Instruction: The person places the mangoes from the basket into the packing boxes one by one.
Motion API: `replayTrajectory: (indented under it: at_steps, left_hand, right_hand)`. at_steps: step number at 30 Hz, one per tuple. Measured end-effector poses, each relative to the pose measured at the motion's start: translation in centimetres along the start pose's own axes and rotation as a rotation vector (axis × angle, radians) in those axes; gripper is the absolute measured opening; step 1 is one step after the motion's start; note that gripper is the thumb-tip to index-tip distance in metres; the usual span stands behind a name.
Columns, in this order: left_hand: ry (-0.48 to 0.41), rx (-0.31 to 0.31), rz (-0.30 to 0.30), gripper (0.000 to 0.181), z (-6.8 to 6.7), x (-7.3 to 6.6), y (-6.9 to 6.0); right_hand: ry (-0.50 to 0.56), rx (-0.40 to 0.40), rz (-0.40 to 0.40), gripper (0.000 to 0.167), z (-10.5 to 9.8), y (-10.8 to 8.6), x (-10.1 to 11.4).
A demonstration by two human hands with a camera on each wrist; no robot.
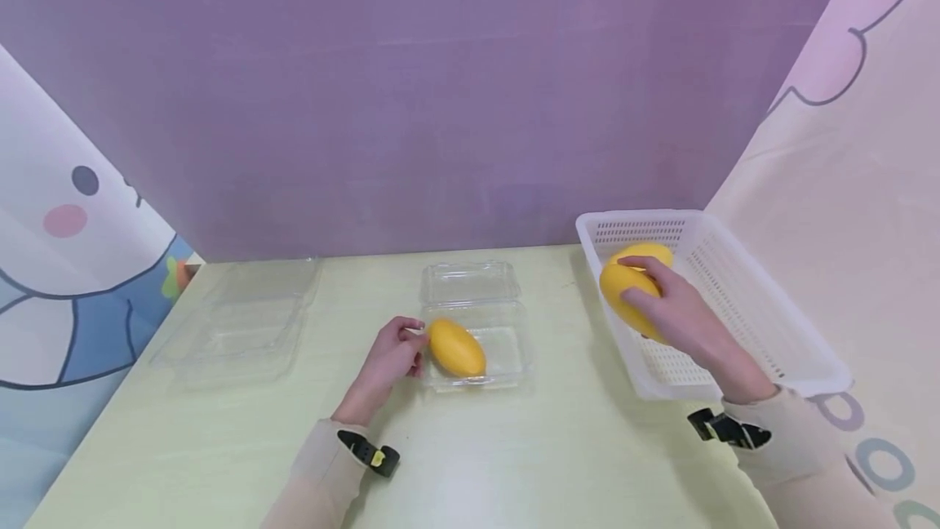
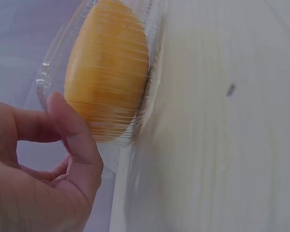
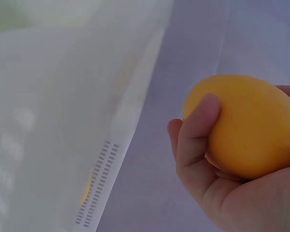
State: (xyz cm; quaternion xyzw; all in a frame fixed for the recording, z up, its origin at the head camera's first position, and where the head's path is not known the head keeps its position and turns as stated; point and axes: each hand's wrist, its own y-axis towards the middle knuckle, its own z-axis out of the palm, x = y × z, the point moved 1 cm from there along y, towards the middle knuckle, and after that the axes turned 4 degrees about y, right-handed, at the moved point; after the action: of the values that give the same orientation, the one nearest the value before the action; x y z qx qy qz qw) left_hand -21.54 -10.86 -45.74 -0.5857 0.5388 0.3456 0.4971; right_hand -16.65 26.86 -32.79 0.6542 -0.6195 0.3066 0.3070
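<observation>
In the head view a yellow mango-like fruit [image 1: 457, 348] lies in the left part of an open clear plastic box [image 1: 507, 349]. My left hand [image 1: 389, 357] is at the box's left edge; in the left wrist view the left hand [image 2: 53, 169] pinches the clear wall [image 2: 44, 79] beside the fruit [image 2: 108, 67]. My right hand [image 1: 686, 313] grips a second yellow fruit [image 1: 624, 296] above the left side of the white basket [image 1: 778, 308]. The right wrist view shows the right hand [image 3: 203, 179] curled round that fruit [image 3: 256, 125].
Another yellow fruit [image 1: 657, 251] is in the basket, behind the held one. Several clear plastic boxes [image 1: 242, 325] lie at the table's left. A purple wall [image 1: 441, 104] stands at the table's back, with patterned cloth [image 1: 866, 211] on the right.
</observation>
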Motion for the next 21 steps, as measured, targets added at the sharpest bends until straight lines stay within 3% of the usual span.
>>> replayTrajectory:
  at_steps: [21]
  left_hand:
    - [-0.016, -0.012, -0.014, 0.027, 0.7, 0.0, 0.2]
  right_hand:
    - [0.164, -0.002, -0.070, 0.052, 3.9, 0.2, 2.2]
